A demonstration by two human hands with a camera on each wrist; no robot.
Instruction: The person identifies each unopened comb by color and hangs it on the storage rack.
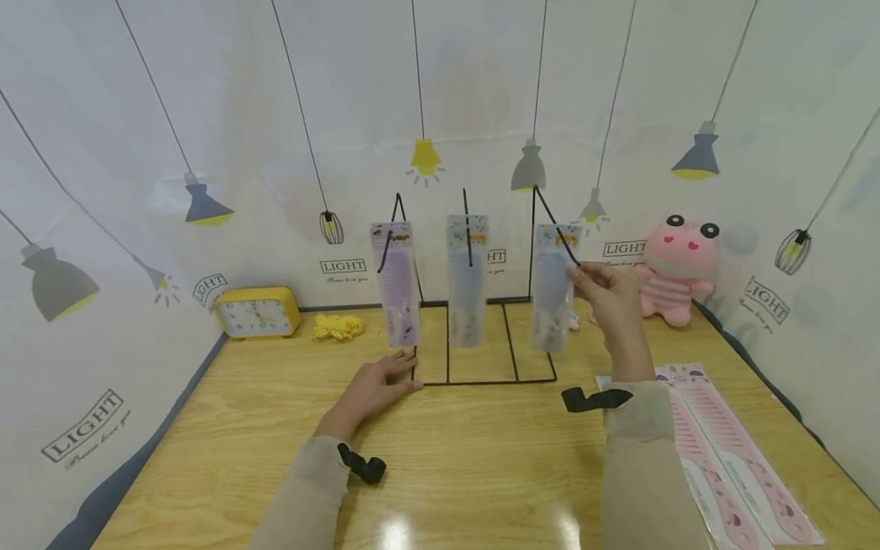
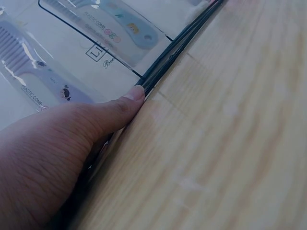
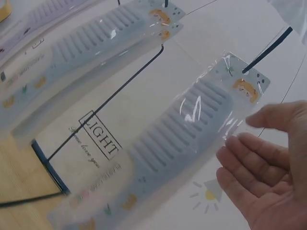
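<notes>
A black wire display rack point(image 1: 481, 383) stands on the table with three hooks. On its left hook hangs a packaged purple comb point(image 1: 397, 286); a packaged blue comb point(image 1: 467, 283) hangs on the middle one. Another packaged blue comb point(image 3: 184, 127) hangs from the right hook. My right hand point(image 1: 610, 302) is at this pack's upper right edge, close to the hook's tip, its fingers loosely bent in the right wrist view. My left hand point(image 1: 371, 389) rests at the rack's front left corner, the thumb point(image 2: 136, 93) touching the base wire and the fingers extended along the left side.
Two packaged pink combs point(image 1: 729, 451) lie at the right, next to my right forearm. A pink plush toy point(image 1: 677, 267) leans at the back right. A yellow clock point(image 1: 257, 312) and a yellow string bundle point(image 1: 338, 327) sit at the back left. Printed cloth walls enclose the table.
</notes>
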